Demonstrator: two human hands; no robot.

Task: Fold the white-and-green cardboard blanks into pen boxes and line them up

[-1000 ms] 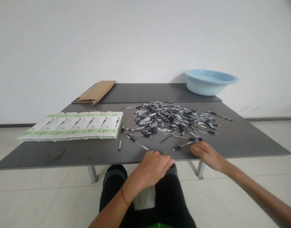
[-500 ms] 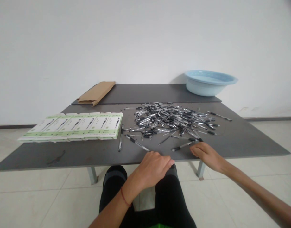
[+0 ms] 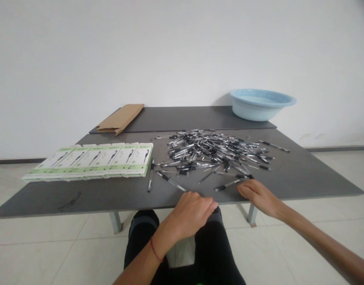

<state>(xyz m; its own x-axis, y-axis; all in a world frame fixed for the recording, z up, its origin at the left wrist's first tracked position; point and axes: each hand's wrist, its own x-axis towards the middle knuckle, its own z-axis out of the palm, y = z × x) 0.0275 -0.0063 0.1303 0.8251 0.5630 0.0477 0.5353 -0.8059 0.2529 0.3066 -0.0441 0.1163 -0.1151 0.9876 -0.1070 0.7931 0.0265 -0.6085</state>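
Observation:
A big heap of black-and-clear pens [image 3: 213,152] lies on the dark grey table [image 3: 303,174]. My right hand [image 3: 256,194] rests palm down near the table's front edge, fingers loosely bent, just beside a single pen [image 3: 227,184] at the heap's near side. My left hand [image 3: 193,211] lies on the front edge of the table above my lap, fingers stretched to the right and holding nothing. Two more loose pens [image 3: 150,176] lie between the heap and a row of white-and-green flat boxes [image 3: 92,160] on the left.
A second dark table [image 3: 184,116] stands behind, against the white wall. On it are a brown paper bag [image 3: 121,117] at the left and a light blue basin [image 3: 260,103] at the right. My black-clad legs [image 3: 182,253] are below the table's edge, over a tiled floor.
The view has tipped slightly, so everything sits a little lower in the picture. Both hands stay where they were.

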